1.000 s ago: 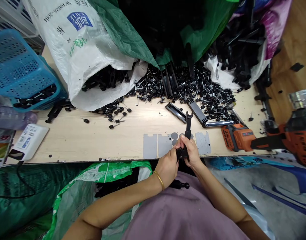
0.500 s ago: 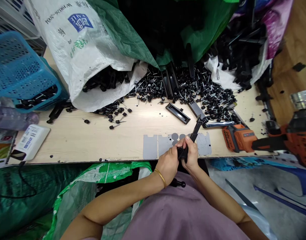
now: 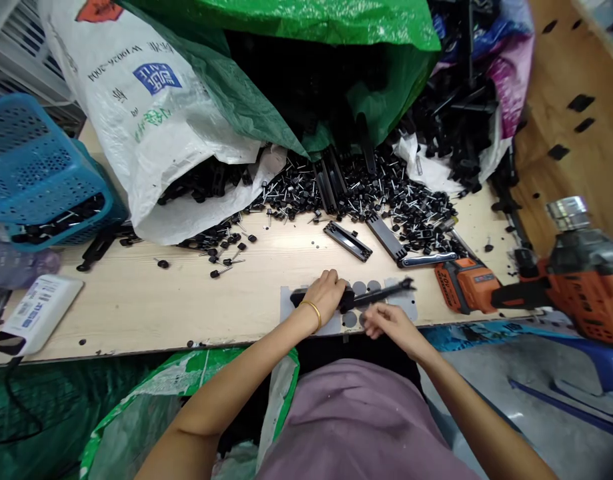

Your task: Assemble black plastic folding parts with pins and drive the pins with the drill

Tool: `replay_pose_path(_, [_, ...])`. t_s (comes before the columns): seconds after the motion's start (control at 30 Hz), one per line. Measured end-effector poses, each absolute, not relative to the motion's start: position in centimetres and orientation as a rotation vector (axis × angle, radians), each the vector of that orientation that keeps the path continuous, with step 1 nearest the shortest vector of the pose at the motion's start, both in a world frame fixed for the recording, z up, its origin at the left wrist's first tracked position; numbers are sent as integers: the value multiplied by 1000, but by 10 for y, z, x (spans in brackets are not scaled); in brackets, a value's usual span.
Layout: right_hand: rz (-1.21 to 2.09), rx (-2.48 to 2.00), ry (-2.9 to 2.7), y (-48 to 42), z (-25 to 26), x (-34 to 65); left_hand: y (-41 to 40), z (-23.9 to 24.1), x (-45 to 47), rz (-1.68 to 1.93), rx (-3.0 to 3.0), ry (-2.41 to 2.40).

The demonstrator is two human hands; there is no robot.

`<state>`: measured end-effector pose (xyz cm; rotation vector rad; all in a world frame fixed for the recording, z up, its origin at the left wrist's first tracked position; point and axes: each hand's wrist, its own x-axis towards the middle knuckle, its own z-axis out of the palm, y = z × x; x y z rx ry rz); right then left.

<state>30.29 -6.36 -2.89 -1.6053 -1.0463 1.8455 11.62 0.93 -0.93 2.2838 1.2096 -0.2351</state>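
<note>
My left hand (image 3: 326, 295) is closed over the thick middle of a long, jointed black plastic arm (image 3: 373, 295), pressing it to the table's front edge area. One end of the arm pokes out left of the hand; a thinner, forked, slightly blurred end reaches right. Just below that thin section is my right hand (image 3: 390, 325), fingers loosely curled and fingertips smeared by motion; whether anything is in them is hidden. Grey flat pads with round discs (image 3: 373, 286) lie beneath the arm. Beyond it rest an open black channel piece (image 3: 347, 241) and a grey-black bar (image 3: 386, 237).
Small black-headed screws (image 3: 291, 187) are heaped at the back before a green bag (image 3: 386, 27) and a white sack (image 3: 151, 133). An orange cordless drill (image 3: 576, 280) stands right, near a folding tool (image 3: 429, 259). At left are a blue basket (image 3: 46, 160) and white power box (image 3: 41, 313).
The black arm has come down from near my chest to the table and now lies nearly level. My right hand has let go of it and moved slightly down; my left stays on it.
</note>
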Motion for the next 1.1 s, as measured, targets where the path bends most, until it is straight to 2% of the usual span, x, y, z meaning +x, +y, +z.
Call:
replay_pose_path(0.03, [1759,-1641,-1242,-64,-26,310,10,-12,116,-184,2350,1239])
replay_pose_path(0.17, [967,-1627,-1966,-56,-21,311,-2,-27,112,42,2467,1174])
replay_pose_path(0.23, [798,-1547,-2167,-48,-29,305,-8,-37,107,122,2457,1108])
replay_pose_path(0.47, [761,-1374,-2321,-36,-62,309,-7,-61,97,209,2474,1037])
replay_pose_path(0.73, [867,-1308,-2332,-30,-52,315,-3,-57,95,211,2463,1022])
replay_pose_path(0.87, [957,-1320,-2266,10,-35,328,1,-54,109,202,2432,1071])
replay_pose_path(1.03, [219,-1968,-2086,106,-26,350,16,-35,122,318,2361,1011])
replay_pose_path(1.1, [102,-2130,-2159,133,-33,356,37,-30,113,401,2279,1062])
